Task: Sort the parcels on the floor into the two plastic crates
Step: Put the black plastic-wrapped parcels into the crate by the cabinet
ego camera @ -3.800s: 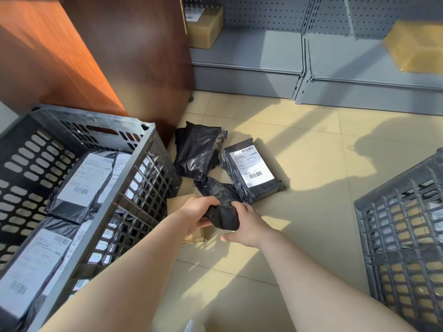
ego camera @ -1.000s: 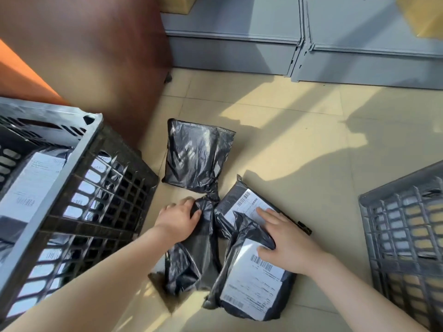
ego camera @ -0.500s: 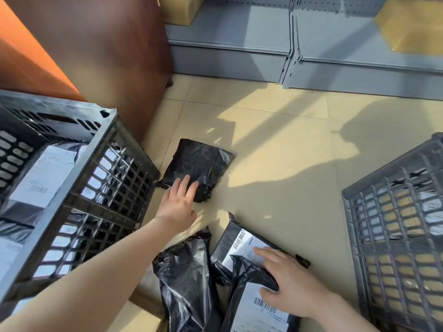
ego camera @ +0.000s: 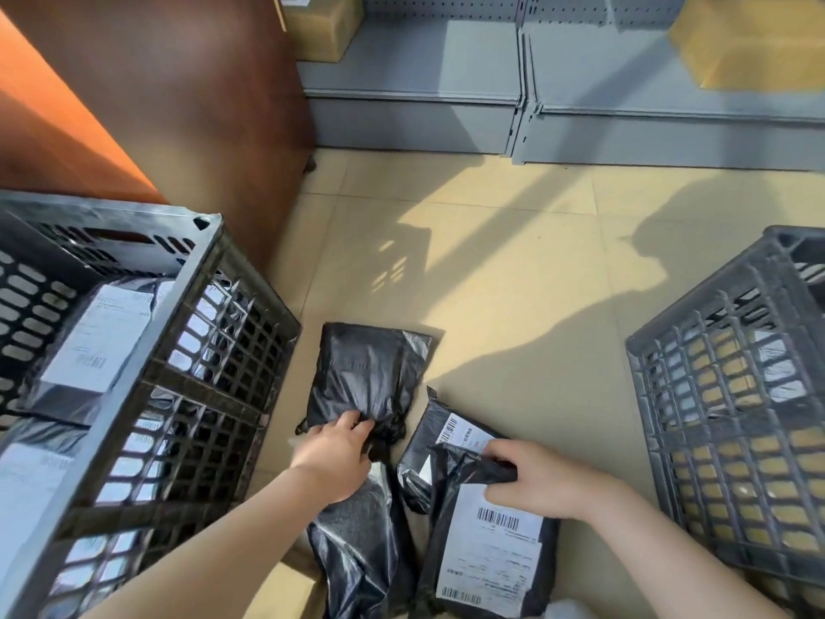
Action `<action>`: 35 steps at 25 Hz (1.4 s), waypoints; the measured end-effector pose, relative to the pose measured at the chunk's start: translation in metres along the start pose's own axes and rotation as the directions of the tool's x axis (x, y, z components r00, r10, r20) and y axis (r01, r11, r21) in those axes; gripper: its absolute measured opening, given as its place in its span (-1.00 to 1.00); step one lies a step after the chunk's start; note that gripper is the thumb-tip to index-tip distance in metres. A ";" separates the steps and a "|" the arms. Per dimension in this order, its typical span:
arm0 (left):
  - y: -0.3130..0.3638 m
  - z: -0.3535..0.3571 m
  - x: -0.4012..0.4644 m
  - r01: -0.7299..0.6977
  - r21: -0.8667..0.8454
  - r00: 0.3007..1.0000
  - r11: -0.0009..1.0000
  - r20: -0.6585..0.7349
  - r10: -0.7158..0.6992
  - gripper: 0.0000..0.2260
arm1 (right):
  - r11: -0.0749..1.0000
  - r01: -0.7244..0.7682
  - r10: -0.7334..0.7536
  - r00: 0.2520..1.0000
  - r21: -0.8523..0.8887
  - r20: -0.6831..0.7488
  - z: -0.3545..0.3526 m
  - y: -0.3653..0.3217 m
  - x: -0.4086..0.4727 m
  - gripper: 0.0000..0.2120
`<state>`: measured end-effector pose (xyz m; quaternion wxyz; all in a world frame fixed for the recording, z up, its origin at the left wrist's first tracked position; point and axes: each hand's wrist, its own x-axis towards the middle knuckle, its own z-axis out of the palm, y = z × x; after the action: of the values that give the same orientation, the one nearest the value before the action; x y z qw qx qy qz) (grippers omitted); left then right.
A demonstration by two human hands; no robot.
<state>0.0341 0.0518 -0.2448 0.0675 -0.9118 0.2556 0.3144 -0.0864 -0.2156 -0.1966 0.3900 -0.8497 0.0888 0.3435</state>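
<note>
- Left crate [ego camera: 147, 382]: dark plastic lattice on the floor, holding black parcels with white labels; it serves here as the landmark.
- Plain black parcel [ego camera: 370, 373]: flat on the floor just to the right of the left crate, no label showing.
- Left hand [ego camera: 332, 457]: its grip is closed, pinching the near edge of the plain black parcel.
- Crumpled black bag [ego camera: 357, 547]: on the floor nearer the viewer than the plain parcel, partly under the left forearm.
- Labelled parcel [ego camera: 486, 551]: right of the crumpled bag, barcode label facing up, lying over a second labelled parcel [ego camera: 451, 435].
- Right hand [ego camera: 535, 480]: its grip is curled, pinching the folded top flap of the labelled parcel.
- Right crate [ego camera: 732, 422]: grey lattice well to the right of the left crate, beyond the parcels.
</note>
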 end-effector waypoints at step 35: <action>0.062 -0.099 -0.071 -0.052 -0.909 0.997 -0.413 -0.027 -0.066 -0.52 | 0.064 -0.018 0.336 0.942 0.998 -0.004 0.017 -0.128 -0.012 -0.77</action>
<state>0.0082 0.0000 -0.1207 -0.7367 -0.5624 -0.1297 0.3523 -0.0502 -0.1177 -0.1193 0.7998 -0.3786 0.4456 0.1352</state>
